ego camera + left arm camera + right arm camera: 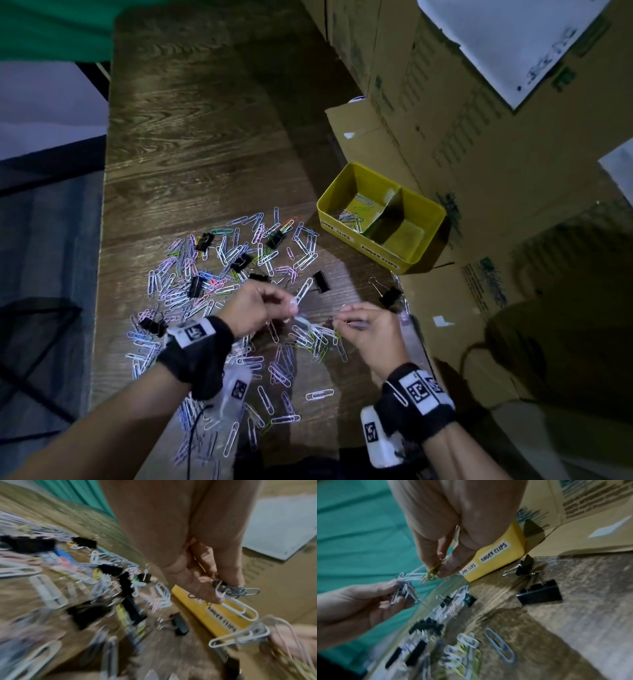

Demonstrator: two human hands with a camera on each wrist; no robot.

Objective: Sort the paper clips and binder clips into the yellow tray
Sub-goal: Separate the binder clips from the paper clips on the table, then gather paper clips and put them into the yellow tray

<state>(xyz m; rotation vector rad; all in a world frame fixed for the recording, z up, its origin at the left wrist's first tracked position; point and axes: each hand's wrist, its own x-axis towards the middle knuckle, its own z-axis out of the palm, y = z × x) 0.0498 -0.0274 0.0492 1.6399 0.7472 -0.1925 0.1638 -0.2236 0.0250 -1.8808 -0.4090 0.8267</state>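
Loose paper clips (212,274) in several colours cover the wooden table, mixed with black binder clips (322,281). The yellow tray (342,226) stands at the right; its left compartment holds a few paper clips (352,217). My left hand (291,306) pinches a tangle of paper clips (229,592) above the pile. Close beside it, my right hand (342,317) pinches a yellow-green paper clip (435,569) joined to other clips. In the right wrist view the tray (501,559) carries a "BINDER CLIPS" label, and two binder clips (539,593) lie near it.
Stacked cardboard boxes (479,137) stand at the right and behind the tray. The table's left edge (102,240) drops off to a dark floor. Green cloth (51,31) hangs at the far left. Bare wood (205,120) lies beyond the pile.
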